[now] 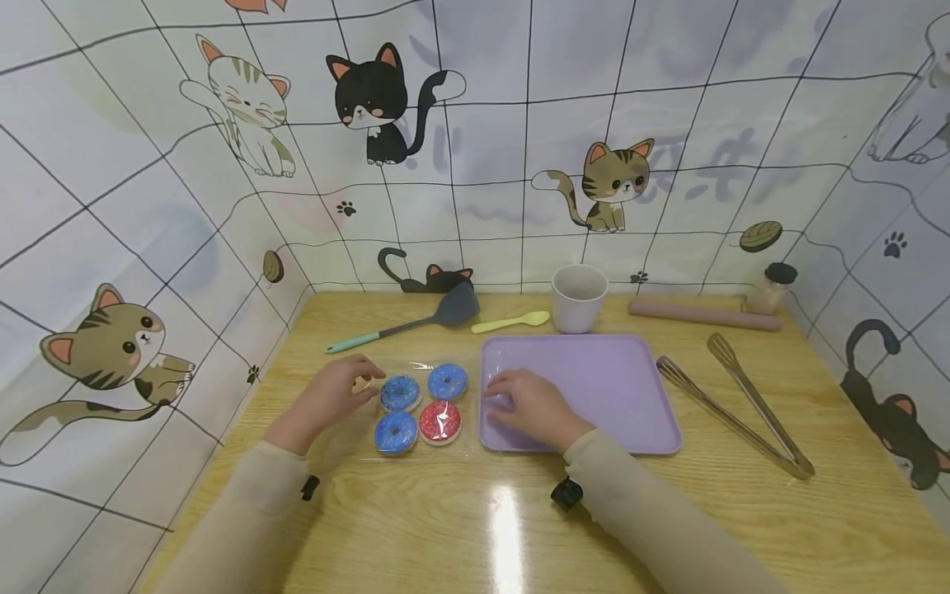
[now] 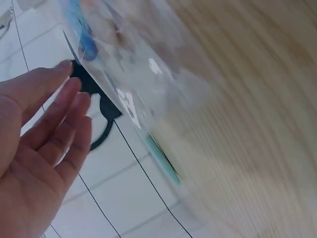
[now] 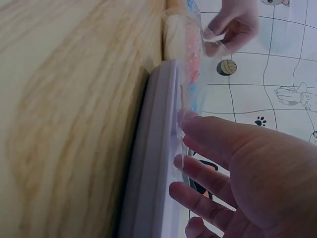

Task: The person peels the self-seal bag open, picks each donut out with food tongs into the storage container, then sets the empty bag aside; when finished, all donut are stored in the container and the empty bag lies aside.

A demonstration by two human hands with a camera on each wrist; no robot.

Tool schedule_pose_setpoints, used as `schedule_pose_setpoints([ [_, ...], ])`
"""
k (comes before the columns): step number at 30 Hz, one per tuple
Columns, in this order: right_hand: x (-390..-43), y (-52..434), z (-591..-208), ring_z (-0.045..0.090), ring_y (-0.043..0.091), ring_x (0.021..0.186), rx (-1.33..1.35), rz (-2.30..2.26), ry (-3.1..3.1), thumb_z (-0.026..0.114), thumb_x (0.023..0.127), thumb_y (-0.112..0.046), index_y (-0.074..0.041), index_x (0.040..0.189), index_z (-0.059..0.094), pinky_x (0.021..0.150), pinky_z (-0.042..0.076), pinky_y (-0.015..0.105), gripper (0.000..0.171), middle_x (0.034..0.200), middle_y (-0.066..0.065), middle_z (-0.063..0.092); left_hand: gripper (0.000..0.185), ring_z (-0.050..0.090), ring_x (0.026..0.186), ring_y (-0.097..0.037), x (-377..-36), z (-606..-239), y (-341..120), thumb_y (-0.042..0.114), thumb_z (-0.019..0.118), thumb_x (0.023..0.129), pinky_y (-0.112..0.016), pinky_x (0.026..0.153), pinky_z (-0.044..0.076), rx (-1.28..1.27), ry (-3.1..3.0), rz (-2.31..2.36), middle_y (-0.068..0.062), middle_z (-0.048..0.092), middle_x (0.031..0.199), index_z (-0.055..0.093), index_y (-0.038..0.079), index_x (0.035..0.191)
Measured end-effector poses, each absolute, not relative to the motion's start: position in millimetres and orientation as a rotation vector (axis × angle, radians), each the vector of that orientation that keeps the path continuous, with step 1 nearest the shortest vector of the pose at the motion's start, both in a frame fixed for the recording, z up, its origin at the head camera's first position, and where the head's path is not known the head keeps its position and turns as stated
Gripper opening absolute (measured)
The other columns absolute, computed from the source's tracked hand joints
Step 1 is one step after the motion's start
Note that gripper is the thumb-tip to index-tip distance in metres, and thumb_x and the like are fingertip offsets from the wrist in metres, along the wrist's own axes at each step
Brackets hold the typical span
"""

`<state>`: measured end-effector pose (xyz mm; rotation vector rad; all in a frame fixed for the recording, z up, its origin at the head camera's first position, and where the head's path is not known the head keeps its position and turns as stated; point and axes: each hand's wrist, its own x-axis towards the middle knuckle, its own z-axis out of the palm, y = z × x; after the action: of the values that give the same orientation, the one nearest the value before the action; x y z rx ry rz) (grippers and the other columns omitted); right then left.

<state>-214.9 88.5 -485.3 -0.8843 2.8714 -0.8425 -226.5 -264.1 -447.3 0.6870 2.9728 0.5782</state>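
Four-ring layout aside, several toy donuts, among them a red one (image 1: 440, 423) and a blue one (image 1: 396, 432), lie in a clear plastic bag (image 1: 469, 445) on the table. At the bag's left side my left hand (image 1: 336, 394) pinches the film between thumb and fingers; the right wrist view also shows this hand (image 3: 238, 25). My right hand (image 1: 536, 406) hovers over the left end of a purple tray (image 1: 594, 388), fingers loosely bent and apart. Its thumb (image 3: 218, 131) touches the film near the tray's rim; any grip there is unclear.
Behind the bag lie a spatula (image 1: 454, 307) and a yellow spoon (image 1: 512, 322). A cup (image 1: 579, 301) stands behind the tray. To the right are tongs (image 1: 764, 412), a rolling pin (image 1: 705, 315) and a jar (image 1: 772, 289). Cat-printed walls (image 1: 490, 148) enclose the table.
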Motion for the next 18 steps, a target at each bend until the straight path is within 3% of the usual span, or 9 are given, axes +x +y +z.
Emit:
schedule_pose_setpoints([
  [6, -213.2, 88.4, -487.0, 0.066, 0.027, 0.122, -0.906, -0.782, 2.885, 0.083, 0.088, -0.025, -0.015, 0.117, 0.079, 0.107, 0.051, 0.046, 0.031, 0.126, 0.003, 0.073, 0.025, 0.068, 0.106, -0.025, -234.1, -448.8, -237.2, 0.016, 0.079, 0.093, -0.044, 0.088, 0.059, 0.792, 2.886, 0.752, -0.005, 0.072, 0.116, 0.076, 0.008, 0.116],
  [18, -214.2, 86.6, -493.6, 0.065, 0.026, 0.121, -0.898, -0.737, 2.896, 0.088, 0.082, -0.029, -0.014, 0.118, 0.078, 0.108, 0.05, 0.044, 0.04, 0.127, 0.003, 0.073, 0.03, 0.067, 0.113, -0.027, -247.8, -457.7, -206.7, 0.018, 0.083, 0.089, -0.045, 0.096, 0.057, 0.912, 2.787, 0.764, -0.007, 0.071, 0.118, 0.077, 0.007, 0.117],
])
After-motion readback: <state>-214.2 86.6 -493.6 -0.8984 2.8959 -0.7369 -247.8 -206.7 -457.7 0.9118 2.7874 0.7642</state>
